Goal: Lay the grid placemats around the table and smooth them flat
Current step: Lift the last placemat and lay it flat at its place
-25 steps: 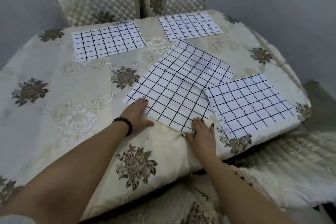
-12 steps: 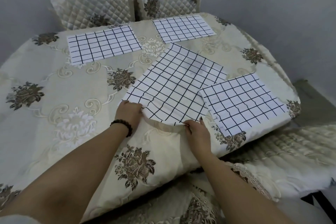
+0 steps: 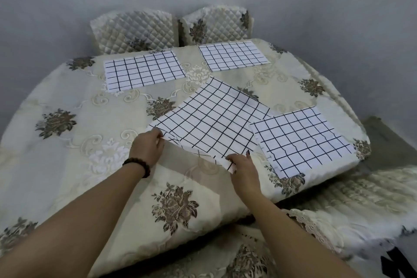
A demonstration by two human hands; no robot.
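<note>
Round table [image 3: 67, 101] under a floral cloth has three grid mats already flat: two at the far edge by the chairs [image 3: 133, 29] (far-left mat [image 3: 143, 70], far-right mat [image 3: 232, 56]) and one at the right edge [image 3: 300, 140]. The loose middle mat [image 3: 209, 117], lying flat w/ both palms pressing it a sec ago, now has its near edge lifted off the cloth, far part still down. Left hand [image 3: 147, 146] pinches the near-left corner and right hand [image 3: 242, 167] the near-right corner, fingers closed on the fabric, so prob. it's being picked up to move to an unset seat rather than smoothed here.
</note>
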